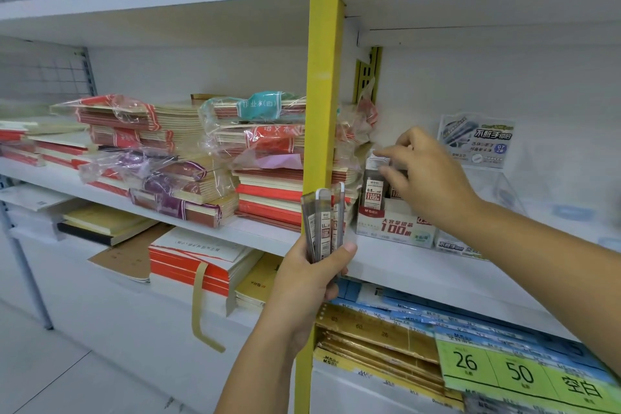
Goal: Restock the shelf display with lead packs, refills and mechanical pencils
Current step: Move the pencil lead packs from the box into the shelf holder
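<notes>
My left hand (311, 274) grips a small bundle of slim grey lead packs (324, 223), held upright in front of the yellow shelf post. A white display box (395, 228) printed with a red "100" stands on the middle shelf right of the post. Lead packs stand upright inside it. My right hand (425, 178) reaches over the box, fingers pinching the top of one standing lead pack (374, 183). A clear acrylic display stand (475, 141) with a printed card sits behind and to the right.
The yellow upright post (324, 111) splits the shelving. Stacks of plastic-wrapped notebooks (188, 158) fill the middle shelf on the left. Below lie orange-edged books (198, 265), blue packs (437, 312) and green price labels (524, 370). A white shelf board (420, 269) runs under the box.
</notes>
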